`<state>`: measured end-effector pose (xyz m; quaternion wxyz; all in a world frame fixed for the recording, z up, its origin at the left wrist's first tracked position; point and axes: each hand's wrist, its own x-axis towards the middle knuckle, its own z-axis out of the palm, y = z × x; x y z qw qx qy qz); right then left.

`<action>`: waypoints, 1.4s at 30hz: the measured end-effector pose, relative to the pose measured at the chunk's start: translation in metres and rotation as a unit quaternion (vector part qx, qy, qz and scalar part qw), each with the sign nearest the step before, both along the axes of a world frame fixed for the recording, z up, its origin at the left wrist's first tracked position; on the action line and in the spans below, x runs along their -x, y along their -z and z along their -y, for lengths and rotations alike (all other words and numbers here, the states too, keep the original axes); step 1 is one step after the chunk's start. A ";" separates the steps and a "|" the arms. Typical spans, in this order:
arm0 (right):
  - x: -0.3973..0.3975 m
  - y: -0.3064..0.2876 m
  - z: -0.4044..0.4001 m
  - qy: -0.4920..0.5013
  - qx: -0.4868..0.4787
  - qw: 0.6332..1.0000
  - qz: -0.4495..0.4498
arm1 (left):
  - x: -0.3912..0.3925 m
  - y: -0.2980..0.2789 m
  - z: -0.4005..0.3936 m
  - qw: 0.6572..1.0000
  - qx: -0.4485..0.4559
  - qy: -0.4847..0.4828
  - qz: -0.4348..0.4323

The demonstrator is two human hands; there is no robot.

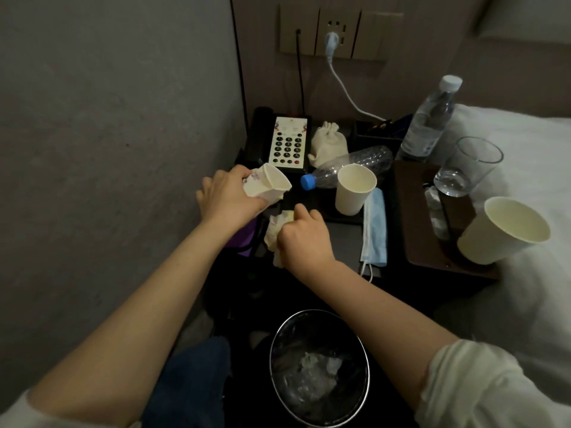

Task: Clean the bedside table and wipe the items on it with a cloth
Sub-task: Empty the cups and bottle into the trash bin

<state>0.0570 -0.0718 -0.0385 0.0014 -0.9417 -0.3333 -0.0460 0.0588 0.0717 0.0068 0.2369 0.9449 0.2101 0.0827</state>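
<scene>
Desk (343,233) cluttered. Crushed paper cup (268,183) gripped in left hand (228,196), fingers curled round it, above desk's left edge. Crumpled tissue (276,231) on desk, pinched under right hand (304,239). Upright paper cup (353,188), mask (374,227) further right.

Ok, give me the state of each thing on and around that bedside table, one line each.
Left hand: grips a crushed paper cup.
Right hand: grips crumpled tissue.
Blue-capped bottle: empty, lying on its side.
White-capped bottle: upright, capped.
Glass: upright, a little water.
Middle paper cup: upright, empty.
Face mask: lying flat.
Bin: open, holds rubbish.
Plug: in socket.
</scene>
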 end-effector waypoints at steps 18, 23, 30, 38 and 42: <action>0.012 -0.076 0.103 0.088 -0.133 0.987 0.027 | 0.025 -0.007 0.031 0.999 0.025 0.003 0.034; 0.036 -0.095 0.116 0.081 -0.102 0.982 -0.134 | 0.032 -0.012 0.045 0.998 0.043 0.007 0.045; 0.068 -0.029 0.108 0.093 0.047 0.975 -0.196 | 0.040 -0.010 0.061 0.999 0.034 0.028 0.031; 0.015 -0.048 0.122 0.228 -0.247 0.914 -0.226 | 0.034 -0.004 0.056 0.993 0.104 -0.003 0.062; -0.021 -0.055 0.116 0.333 -0.490 0.722 -0.356 | 0.026 0.002 0.062 0.948 0.300 -0.024 0.106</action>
